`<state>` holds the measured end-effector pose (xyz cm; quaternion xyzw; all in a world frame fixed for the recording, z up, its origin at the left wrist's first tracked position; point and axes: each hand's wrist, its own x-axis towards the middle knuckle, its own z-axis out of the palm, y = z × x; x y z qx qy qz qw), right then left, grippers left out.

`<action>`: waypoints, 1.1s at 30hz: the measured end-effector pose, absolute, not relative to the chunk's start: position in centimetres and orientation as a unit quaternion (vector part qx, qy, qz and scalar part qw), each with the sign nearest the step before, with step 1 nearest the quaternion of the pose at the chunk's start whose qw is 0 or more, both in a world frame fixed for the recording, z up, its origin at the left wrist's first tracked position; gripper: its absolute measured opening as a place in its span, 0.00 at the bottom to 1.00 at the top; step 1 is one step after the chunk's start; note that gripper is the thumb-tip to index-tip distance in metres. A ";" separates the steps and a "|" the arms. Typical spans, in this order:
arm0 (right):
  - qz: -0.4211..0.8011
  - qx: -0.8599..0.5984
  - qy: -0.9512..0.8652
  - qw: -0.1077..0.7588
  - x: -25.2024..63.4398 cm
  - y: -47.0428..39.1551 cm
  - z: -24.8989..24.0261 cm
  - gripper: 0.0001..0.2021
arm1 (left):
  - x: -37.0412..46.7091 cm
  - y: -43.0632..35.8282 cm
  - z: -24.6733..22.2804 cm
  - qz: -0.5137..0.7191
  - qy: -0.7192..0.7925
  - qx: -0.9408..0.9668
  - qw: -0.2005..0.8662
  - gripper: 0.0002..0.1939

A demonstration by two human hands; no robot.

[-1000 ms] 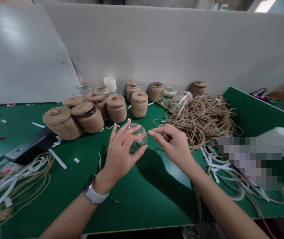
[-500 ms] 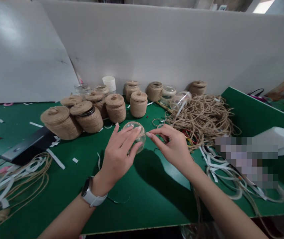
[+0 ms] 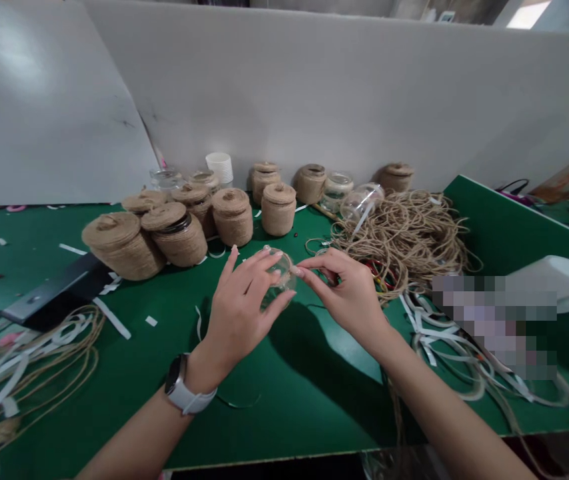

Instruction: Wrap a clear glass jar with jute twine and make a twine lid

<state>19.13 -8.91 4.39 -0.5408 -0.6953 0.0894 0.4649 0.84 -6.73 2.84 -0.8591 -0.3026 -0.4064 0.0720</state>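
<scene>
Jar, left of the heaped cord, has edged toward the right hand, fingers pinched together on something unclear, while the left hand holds it in wider-spread fingers, probably turning it.

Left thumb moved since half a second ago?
Yes: the left thumb has shifted slightly right, toward the right hand, judged against the twine pile, which stayed put.
</scene>
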 end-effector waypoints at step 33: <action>0.112 -0.538 -0.689 0.473 19.1 -9.1 4.3 0.06 | 0.5 -6.2 1.9 -0.403 -0.332 -0.849 0.079 0.18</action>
